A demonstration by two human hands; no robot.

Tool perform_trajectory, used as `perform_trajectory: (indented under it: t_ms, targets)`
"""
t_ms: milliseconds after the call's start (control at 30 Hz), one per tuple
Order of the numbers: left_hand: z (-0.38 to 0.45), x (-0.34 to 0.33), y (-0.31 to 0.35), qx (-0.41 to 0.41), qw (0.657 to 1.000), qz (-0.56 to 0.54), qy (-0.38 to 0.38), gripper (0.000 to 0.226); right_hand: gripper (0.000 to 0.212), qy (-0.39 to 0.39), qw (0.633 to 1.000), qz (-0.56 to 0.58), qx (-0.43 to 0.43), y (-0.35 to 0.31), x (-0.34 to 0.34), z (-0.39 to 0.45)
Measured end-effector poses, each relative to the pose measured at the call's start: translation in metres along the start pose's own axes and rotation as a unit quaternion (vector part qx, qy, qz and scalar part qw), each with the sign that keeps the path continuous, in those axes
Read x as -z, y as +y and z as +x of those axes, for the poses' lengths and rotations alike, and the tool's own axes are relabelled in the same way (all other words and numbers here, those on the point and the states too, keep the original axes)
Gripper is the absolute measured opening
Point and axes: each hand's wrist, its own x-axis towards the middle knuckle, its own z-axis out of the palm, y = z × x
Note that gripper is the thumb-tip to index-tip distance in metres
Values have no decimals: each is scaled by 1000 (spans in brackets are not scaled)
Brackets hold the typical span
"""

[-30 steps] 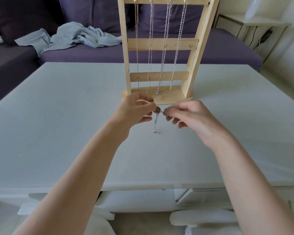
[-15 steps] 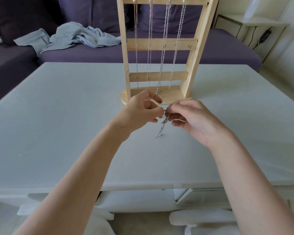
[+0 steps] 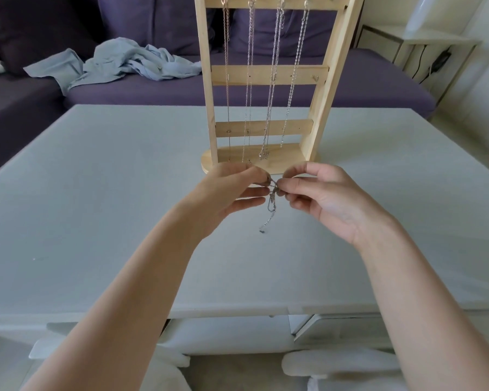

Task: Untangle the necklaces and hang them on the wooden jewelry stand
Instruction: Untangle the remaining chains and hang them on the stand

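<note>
Knot (image 3: pixel 273 190) is pinched from both sides: left hand (image 3: pixel 232 190), right hand (image 3: pixel 319 193). Tease loops apart gently; no yanking. Stand (image 3: pixel 268 74) at 12 o'clock, free hook far right.

Left hand (image 3: pixel 232 190) and right hand (image 3: pixel 322 193) pinch a tangled necklace (image 3: pixel 272 197) between their fingertips above the white table (image 3: pixel 96 193); its loose end hangs below the fingers. Just beyond the fingers stands the wooden jewelry stand (image 3: pixel 268 74), bearing four hung chains (image 3: pixel 274 80).

pale wood stand (image 3: pixel 268 74), metal chains (image 3: pixel 271 204), matt table (image 3: pixel 96 193)
</note>
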Motion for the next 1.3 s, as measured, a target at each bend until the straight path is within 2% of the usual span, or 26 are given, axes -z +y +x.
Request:
perform_trajectory:
  t_ms: [100,233,367,467,567,767,967,1167,1233,1300]
  targets:
    - [-2,-4,2,32,994,-105,-18,14,18,-6,1000,6,15,-1,0,0]
    - [-1,-7,2,53,988,-146,-25,17,19,-7,1000,-14,28,1,0,1]
    - [2,-7,-1,39,998,-57,-1,15,21,7,999,-9,34,2,0,2]
    - [1,-8,-2,30,999,0,-12,9,20,14,999,-7,43,0,1,2]
    - [0,-6,-3,21,999,34,-25,16,19,9,999,-24,47,0,1,1]
    - [-1,-5,-2,10,995,100,-1,8,19,5,997,-49,55,2,2,1]
    - [0,-9,-3,13,989,143,-17,9,22,0,998,-40,44,2,1,1]
    - [1,-6,-2,-47,991,128,17,15,23,-32,999,-33,19,0,0,1]
    - [1,-6,-2,-37,994,102,6,14,22,-29,996,-77,22,1,0,2]
    - [1,-6,-4,-19,996,88,-7,15,19,-21,981,-190,32,4,0,4]
